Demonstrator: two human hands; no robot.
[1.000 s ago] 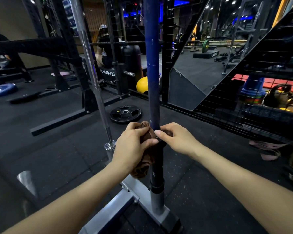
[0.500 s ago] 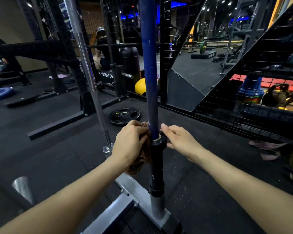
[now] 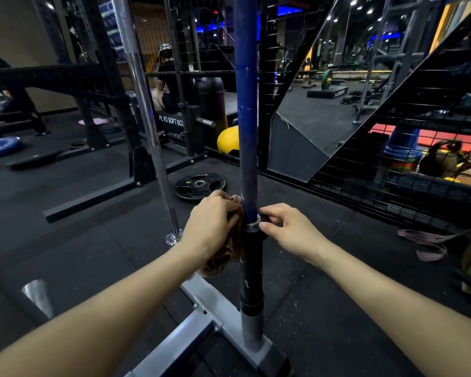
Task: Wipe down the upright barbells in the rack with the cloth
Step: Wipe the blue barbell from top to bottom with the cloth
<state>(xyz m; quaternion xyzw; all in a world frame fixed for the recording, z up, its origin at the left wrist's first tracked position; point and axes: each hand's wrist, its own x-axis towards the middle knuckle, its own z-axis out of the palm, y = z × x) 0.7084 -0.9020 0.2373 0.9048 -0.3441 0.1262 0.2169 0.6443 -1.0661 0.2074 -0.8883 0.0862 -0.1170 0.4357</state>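
The left hand (image 3: 211, 223) has its fingers curled round a bunched brown cloth (image 3: 225, 254), pressed to the left side of the blue bar (image 3: 246, 118) just where the shaft meets its black sleeve (image 3: 252, 265); loose cloth hangs below the fingers. The right hand (image 3: 288, 229) pinches the collar from the other side, thumb and forefinger narrow, the tips touching the metal ring.

The bar stands upright in the grey rack (image 3: 215, 308), long axis vertical, lower end socketed in the base below both hands, the shaft running up out of view above the fingers. A chrome bar (image 3: 147, 118) stands well to the left of the left fingers, tilted slightly, its foot near the floor.

To do this stroke well, I'd judge the cloth should wrap fully round the collar — not just press one side — and be worked along the bar's length with steady squeeze, the right fingers steadying the bar so it does not rock in its socket. The chrome bar appears yet to be reached.
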